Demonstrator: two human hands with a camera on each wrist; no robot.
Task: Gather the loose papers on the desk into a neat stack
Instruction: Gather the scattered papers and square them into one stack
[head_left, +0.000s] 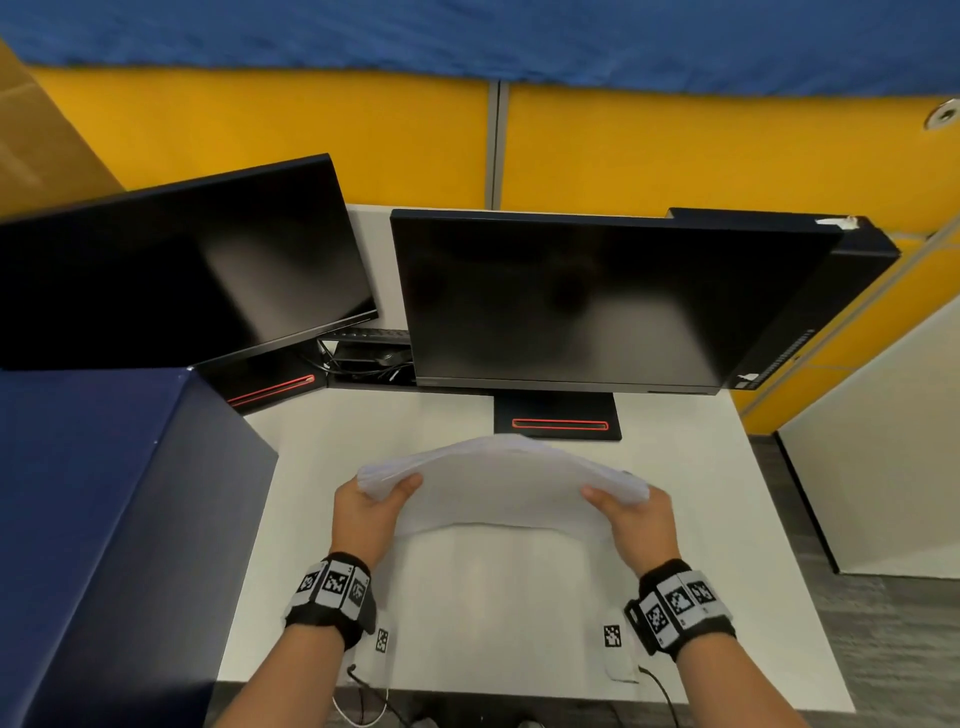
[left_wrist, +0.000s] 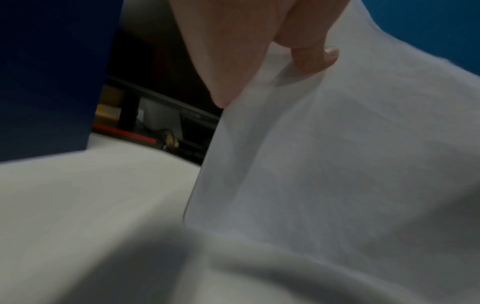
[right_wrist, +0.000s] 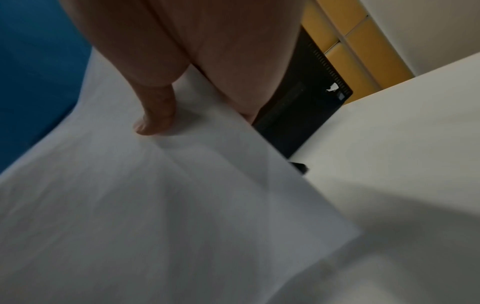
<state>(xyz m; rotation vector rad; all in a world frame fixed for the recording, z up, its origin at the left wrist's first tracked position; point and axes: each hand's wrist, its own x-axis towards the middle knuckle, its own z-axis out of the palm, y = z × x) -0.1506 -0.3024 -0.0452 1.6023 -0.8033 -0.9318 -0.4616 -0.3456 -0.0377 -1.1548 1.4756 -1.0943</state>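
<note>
A bundle of white papers (head_left: 501, 483) stands upright on its lower edge on the white desk (head_left: 701, 545), bowed upward in the middle. My left hand (head_left: 371, 506) grips its left end, thumb on the near face. My right hand (head_left: 631, 514) grips the right end the same way. In the left wrist view my thumb (left_wrist: 315, 58) presses on the papers (left_wrist: 337, 164). The right wrist view shows my thumb (right_wrist: 155, 115) on the papers (right_wrist: 155, 205). The fingers behind the sheets are hidden.
Two dark monitors (head_left: 171, 270) (head_left: 582, 301) stand behind the papers, the right one's stand base (head_left: 558, 418) just beyond them. A dark blue box (head_left: 104, 519) rises at the left. A black computer tower (head_left: 831, 312) is at the right rear. Yellow partition walls (head_left: 675, 150) back the desk.
</note>
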